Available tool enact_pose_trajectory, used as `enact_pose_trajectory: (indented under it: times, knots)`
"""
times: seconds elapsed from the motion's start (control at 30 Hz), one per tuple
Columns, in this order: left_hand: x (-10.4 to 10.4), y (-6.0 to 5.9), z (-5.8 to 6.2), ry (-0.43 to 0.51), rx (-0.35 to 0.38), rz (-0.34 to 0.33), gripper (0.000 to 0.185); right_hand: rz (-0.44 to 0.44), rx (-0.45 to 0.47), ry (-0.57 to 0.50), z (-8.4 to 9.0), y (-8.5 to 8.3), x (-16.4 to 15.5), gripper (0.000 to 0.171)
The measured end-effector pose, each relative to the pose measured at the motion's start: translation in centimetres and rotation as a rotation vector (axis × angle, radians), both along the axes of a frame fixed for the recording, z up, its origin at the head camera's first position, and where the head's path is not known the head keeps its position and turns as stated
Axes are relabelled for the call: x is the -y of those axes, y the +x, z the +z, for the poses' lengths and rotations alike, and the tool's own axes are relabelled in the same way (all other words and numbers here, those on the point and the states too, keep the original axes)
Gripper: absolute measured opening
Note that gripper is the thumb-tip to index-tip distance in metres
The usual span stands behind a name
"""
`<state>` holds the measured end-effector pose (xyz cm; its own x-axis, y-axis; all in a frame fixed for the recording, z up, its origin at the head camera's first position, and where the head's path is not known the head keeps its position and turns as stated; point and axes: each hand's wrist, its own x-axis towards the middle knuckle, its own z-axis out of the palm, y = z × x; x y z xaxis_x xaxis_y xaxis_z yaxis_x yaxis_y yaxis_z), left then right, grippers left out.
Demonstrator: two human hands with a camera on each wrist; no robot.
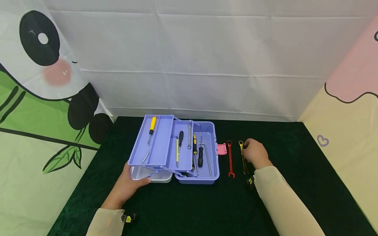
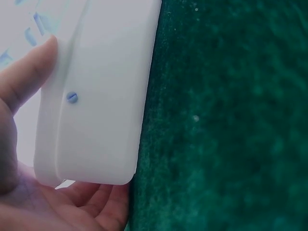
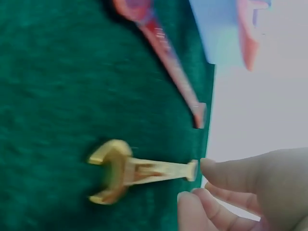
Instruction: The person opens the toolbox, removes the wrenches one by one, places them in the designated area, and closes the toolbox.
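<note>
Yellow wrench (image 1: 243,157) lies on the dark green cloth (image 1: 295,170) to the right of the toolbox, and the right hand (image 1: 255,153) is on it now. In the right wrist view the fingertips (image 3: 211,168) pinch the shaft end of the yellow wrench (image 3: 130,172) while its open jaw end points away. It looks just gripped or barely lifted; I cannot tell whether it is clear of the cloth. Just beside it, between it and the box, lies a red wrench (image 1: 230,159), untouched.

Over on the other side, the left hand (image 1: 130,185) holds the white lid (image 1: 150,174) of the lilac toolbox (image 1: 203,178) at its near corner, thumb on top and fingers curled underneath, as the left wrist view shows. That looks like steadying.

The box stands fully opened, its upper tray (image 1: 153,141) swung out to the left. A yellow-handled screwdriver (image 1: 152,128) and a bent metal key already sit in that tray; a black-handled screwdriver (image 1: 180,139), a small silver spanner (image 1: 189,134) and more drivers lie in the middle and right compartments. A pink latch (image 1: 221,149) sticks out on the box's right side.

My read: the sorting is well along, with most tools stowed and two wrenches left outside, one of them in hand.

Writing: none readable. The wrench shafts carry markings, too blurred to make out. Cartoon panda and heart prints decorate the backdrop curtains.
</note>
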<state>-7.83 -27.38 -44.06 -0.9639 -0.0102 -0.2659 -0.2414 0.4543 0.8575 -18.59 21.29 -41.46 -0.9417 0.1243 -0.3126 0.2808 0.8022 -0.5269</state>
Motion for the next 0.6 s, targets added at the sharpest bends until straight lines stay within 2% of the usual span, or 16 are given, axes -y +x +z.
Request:
enact_pose_trajectory:
  times: [0.33,0.47,0.6]
  knots:
    - [0.1,0.2,0.1,0.009,-0.001,0.005,0.128,0.016,-0.122,0.078,4.2,-0.5,2.1,0.038]
    - [0.1,0.2,0.0,0.008,-0.003,0.005,0.128,0.054,-0.186,0.088,5.8,-0.7,3.8,0.038]
    - [0.0,0.2,0.0,0.006,0.002,0.007,0.129,0.130,-0.270,0.130,6.7,-0.9,5.6,0.038]
